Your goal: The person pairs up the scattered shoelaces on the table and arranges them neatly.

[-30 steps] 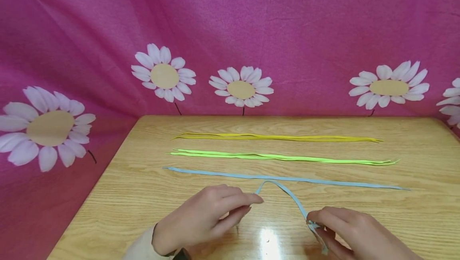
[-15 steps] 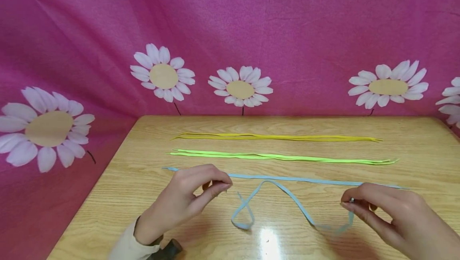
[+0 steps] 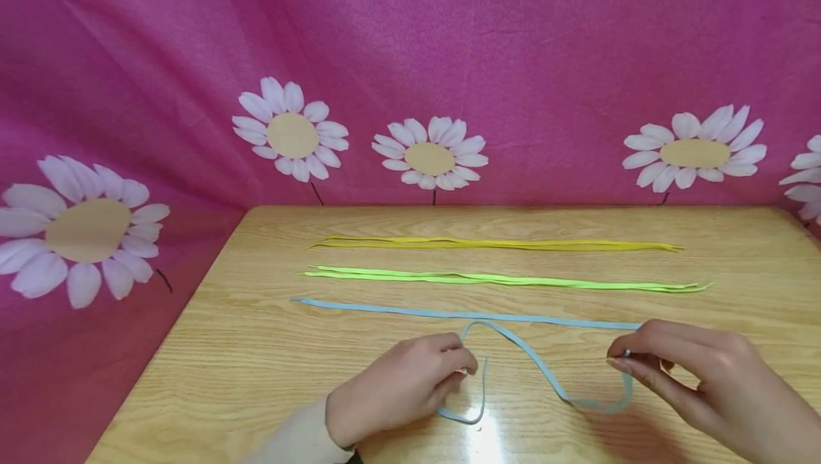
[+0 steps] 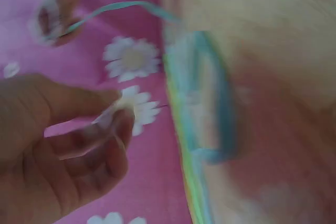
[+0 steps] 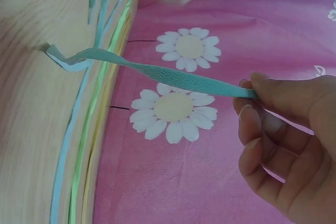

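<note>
My right hand (image 3: 712, 378) pinches one end of a light blue shoelace between thumb and fingers. In the right wrist view, this shoelace (image 5: 178, 79) stretches flat from the fingertips down toward the table. Its middle bends in waves in the head view, with a loose end (image 3: 484, 385) curving up beside my left hand (image 3: 410, 385). The left fingers are loosely bent and no lace shows between them in the left wrist view, where the looped lace (image 4: 228, 114) is blurred. A second light blue shoelace (image 3: 398, 311) lies straight behind, its right end hidden by my right hand.
A pair of neon green shoelaces (image 3: 442, 278) and a pair of yellow shoelaces (image 3: 500, 244) lie in rows farther back on the wooden table (image 3: 212, 350). A pink cloth (image 3: 545, 43) with printed daisies hangs behind and to the left.
The right hand has moved right, drawing the lace's end along. My left hand released the lace, went left, then came back right over the loop. The other laces stay put.
</note>
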The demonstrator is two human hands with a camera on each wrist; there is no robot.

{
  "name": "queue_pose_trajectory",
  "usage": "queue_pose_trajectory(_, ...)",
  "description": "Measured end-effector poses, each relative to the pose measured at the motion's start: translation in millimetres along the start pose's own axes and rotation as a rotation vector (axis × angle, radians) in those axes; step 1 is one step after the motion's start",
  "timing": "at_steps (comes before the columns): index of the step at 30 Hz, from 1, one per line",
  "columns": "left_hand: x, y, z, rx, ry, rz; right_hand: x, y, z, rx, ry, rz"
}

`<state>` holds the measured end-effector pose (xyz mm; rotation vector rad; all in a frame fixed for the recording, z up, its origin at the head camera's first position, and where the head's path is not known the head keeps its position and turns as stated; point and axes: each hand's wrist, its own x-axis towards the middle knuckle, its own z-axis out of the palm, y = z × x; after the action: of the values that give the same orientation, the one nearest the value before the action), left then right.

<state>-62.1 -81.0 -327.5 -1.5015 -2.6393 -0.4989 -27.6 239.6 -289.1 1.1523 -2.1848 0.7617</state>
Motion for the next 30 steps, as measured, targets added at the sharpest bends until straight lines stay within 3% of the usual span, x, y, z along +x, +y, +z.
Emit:
queue_pose_trajectory(4, 11.4, -1.0, 15.2, 0.330, -0.082, 0.053, -3.4, 2, 1, -0.008, -0.040, 0.016)
queue_pose_trajectory(6, 14.3, -0.9, 19.8, 0.401, -0.109, 0.082, -3.9, 3, 0, -0.018, -0.053, 0.019)
queue_pose_trajectory(10, 17.0, 1.8, 27.2, 0.406, -0.162, 0.098, -2.2, 3, 1, -0.040, -0.058, 0.012)
queue_pose_trajectory(16, 14.8, 0.6, 29.4, 0.347, -0.233, -0.044, -1.2, 5, -1, -0.054, -0.060, 0.008)
queue_pose_trajectory(19, 10.2, -5.8, 25.4, 0.351, -0.245, -0.036, -1.6, 8, -6, -0.050, -0.044, 0.021)
queue_pose_trajectory(23, 0.0, -21.6, 2.9, 0.219, -0.203, -0.032, -3.4, 12, -19, -0.101, -0.004, 0.077)
queue_pose_trajectory(26, -12.6, -34.8, -28.4, 0.060, -0.119, -0.115, -6.5, 18, -33, -0.124, 0.027, 0.135)
queue_pose_trajectory(30, -34.9, -50.2, -69.7, -0.027, 0.001, -0.222, -15.8, 36, -50, -0.150, 0.053, 0.213)
